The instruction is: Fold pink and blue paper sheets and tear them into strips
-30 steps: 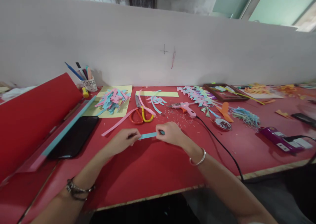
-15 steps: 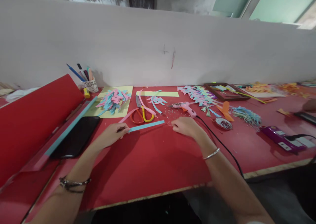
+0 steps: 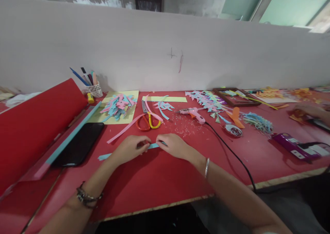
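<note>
"Which step are you on?"
"Working a blue paper strip (image 3: 154, 146) by hand, I'd say, just on the near side of the scissors (image 3: 154, 125). My left hand (image 3: 132, 148) pinches it; my right hand (image 3: 173, 145) is closed on it just alongside."
"And the blue end left of the scissors?"
"Can't tell whether it's the same strip."
"What does the next move call for?"
"A light, even grip, I'd judge; narrow paper creases easily."
</note>
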### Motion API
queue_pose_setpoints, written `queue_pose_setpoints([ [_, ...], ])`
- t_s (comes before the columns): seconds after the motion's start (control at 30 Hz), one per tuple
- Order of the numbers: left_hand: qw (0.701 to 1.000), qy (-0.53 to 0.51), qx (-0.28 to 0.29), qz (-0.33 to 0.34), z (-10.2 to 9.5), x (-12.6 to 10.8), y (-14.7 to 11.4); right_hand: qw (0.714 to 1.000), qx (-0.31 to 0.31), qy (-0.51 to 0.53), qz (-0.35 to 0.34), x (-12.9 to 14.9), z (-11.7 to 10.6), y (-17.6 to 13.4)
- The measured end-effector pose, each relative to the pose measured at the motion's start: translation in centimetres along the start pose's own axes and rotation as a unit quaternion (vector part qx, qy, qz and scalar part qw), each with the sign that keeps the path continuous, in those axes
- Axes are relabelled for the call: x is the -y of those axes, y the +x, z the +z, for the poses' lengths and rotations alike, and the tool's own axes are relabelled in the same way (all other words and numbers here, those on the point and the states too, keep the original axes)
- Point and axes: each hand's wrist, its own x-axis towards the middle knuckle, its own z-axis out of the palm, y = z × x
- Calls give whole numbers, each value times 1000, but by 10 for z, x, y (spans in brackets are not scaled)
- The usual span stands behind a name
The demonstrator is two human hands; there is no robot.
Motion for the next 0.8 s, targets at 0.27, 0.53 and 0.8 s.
queue_pose_setpoints([
  [0.27,975,223,-7,-7,10,-12,3,1000,7,21,3,5,8,0],
  [0.53,939,342,-26,11,8,-17,3,981,-27,190,-3,0,1,2],
  [0.8,940,333,-68,16,0,-5,3,973,-47,225,11,-17,-12,0],
])
